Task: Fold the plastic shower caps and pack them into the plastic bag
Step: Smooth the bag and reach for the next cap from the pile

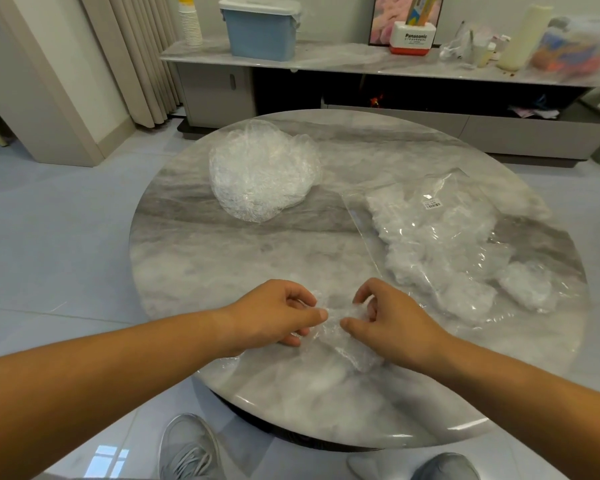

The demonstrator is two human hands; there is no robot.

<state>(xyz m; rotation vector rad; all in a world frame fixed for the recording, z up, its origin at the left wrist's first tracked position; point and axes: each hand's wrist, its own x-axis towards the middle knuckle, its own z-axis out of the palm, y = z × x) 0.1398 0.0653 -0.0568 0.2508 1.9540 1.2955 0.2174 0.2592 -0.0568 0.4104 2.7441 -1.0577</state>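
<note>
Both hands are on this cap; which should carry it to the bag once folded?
Right, probably. Both hands pinch the shower cap; the right hand sits beside the plastic bag, while the left hand would have to cross over.

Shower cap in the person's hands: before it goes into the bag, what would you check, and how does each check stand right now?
1. Grip: left hand and right hand both pinch the shower cap: ok.
2. Fold finished: the cap is bunched into a short strip on the table, but its layers blur together: cannot tell.
3. Plastic bag nearby: it lies just to the right of the hands: ok.
4. Bag mouth open: the clear film hides it: cannot tell.
5. Room in the bag: it already holds folded caps, and how much space is left is unclear: cannot tell.
6. More caps waiting: the loose pile sits at the far left: ok.
</note>
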